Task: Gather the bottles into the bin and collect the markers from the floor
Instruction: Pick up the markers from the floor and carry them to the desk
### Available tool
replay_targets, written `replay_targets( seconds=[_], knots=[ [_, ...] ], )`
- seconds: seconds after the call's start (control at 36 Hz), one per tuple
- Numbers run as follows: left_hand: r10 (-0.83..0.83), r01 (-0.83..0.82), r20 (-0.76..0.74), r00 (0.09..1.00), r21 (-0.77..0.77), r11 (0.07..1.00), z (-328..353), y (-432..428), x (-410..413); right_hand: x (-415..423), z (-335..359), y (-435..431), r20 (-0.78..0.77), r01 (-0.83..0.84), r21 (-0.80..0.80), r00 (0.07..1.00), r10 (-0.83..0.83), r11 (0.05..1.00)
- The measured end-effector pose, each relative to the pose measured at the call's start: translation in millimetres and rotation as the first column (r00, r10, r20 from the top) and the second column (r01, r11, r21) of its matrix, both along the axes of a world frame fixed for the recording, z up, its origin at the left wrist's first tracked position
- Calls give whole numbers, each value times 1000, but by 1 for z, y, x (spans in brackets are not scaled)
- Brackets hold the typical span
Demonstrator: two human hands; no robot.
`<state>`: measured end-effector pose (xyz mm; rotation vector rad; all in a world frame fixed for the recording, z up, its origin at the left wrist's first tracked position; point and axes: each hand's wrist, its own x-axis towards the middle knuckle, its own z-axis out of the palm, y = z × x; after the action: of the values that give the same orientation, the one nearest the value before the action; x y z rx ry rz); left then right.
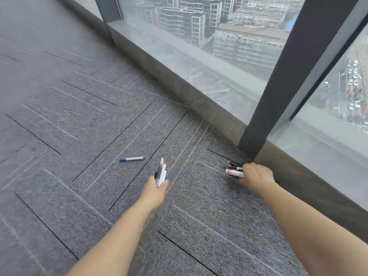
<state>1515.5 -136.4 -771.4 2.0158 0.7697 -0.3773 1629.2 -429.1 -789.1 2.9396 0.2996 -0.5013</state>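
No bin or bottles in frame. Blue-capped marker [132, 158] lies loose on the grey carpet [59, 116], left of both hands. Left hand [158, 189] — arm stretched forward, fingers clamped round a bundle of markers [161, 172] pointing up and away. Right hand [256, 174] — fist down at the carpet by the dark window post [278, 96], closed on a second marker bunch [235, 170] sticking out leftward.
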Motion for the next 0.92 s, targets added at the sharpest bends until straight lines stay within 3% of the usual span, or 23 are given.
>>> replay_targets(
  seconds=[0.19, 0.36, 0.5, 0.64, 0.81, 0.92],
  knots=[
    [180, -180, 9, 984, 2, 984, 7, 54, -23, -5, 13, 95, -36, -63, 226, 997, 73, 972],
    [327, -327, 8, 945, 29, 944, 17, 110, -64, -14, 16, 202, -96, -202, 339, 964, 247, 919],
    [495, -495, 7, 869, 35, 868, 10, 147, -94, -16, 4, 279, -120, -199, 435, 954, 275, 878],
    [521, -521, -10, 853, 21, 853, 4, 163, -119, -4, -7, 324, -123, -175, 501, 955, 270, 847],
    [601, -600, 0, 799, 47, 798, -9, 190, -160, 14, -19, 355, -49, -215, 501, 960, 276, 838],
    [633, -630, -36, 773, 63, 774, -13, 196, -186, 19, -28, 361, -30, -273, 400, 950, 310, 875]
  ],
)
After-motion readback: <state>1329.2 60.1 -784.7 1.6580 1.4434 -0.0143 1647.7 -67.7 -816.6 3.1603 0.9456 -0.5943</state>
